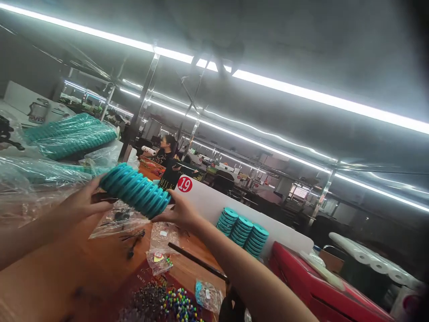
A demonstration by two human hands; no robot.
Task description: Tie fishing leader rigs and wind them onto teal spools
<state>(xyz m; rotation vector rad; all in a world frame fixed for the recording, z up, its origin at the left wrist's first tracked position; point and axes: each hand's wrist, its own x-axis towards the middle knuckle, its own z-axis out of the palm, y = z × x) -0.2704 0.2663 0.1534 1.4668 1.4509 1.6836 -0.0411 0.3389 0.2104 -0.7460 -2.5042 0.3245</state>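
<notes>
A row of turquoise disc-shaped spools (136, 190), tilted on its side, is held up over the table between my two hands. My left hand (87, 201) grips the left end, with something dark near its thumb that I cannot make out. At the other end my right hand (181, 211) closes its fingers around the last spool. Below them, the brown tabletop (77, 264) carries small plastic bags (160, 259), a dark bundle of thin pieces (132, 243) and a pile of multicoloured beads (182, 304) beside dark small pieces (144, 299).
Three stacks of similar turquoise spools (243, 230) stand against a white partition (214, 203) marked 19. Plastic-wrapped turquoise spools (72, 134) lie at the left. A red machine or case (308, 277) and white rolls (368, 259) are at right. A person (166, 150) sits farther back.
</notes>
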